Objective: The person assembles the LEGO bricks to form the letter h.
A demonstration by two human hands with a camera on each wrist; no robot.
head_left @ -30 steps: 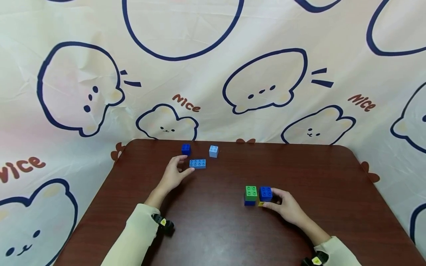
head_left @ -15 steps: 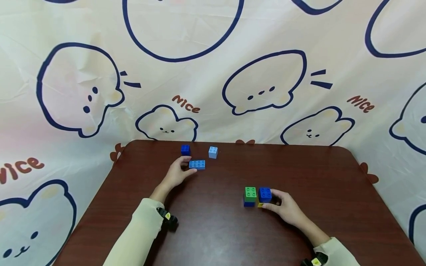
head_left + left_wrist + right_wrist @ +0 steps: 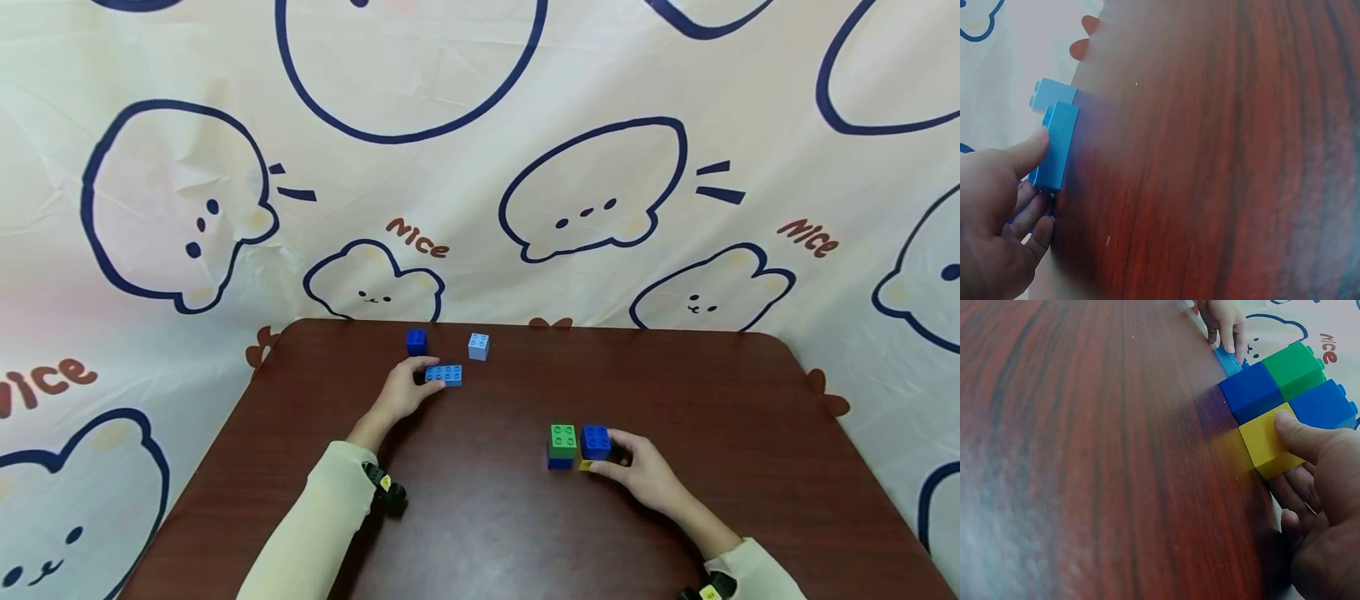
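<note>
From where I stand, I see a person with both hands at a brown table (image 3: pixel 510 533), and small toy blocks are on it. The left hand (image 3: pixel 400 392) is narrow around the left end of a long light-blue block (image 3: pixel 444 376): the thumb is at its near side, the fingers at its far side. This block lies flat, with its studs up. Just behind it stand a dark-blue block (image 3: pixel 416 342) and, more to the right, a small pale-blue block (image 3: pixel 478 347), both near the far edge.

The right hand (image 3: pixel 648 473) holds a two-block stack from its right side, with the thumb pressed on the yellow block (image 3: pixel 1266 447) at the bottom; on this one sits the upper blue block (image 3: pixel 596 442). Just beside, at its left, stands another stack, upright: the green block (image 3: pixel 562 440) on the lower blue block (image 3: pixel 560 463). Whether the stacks touch, I cannot tell.
</note>
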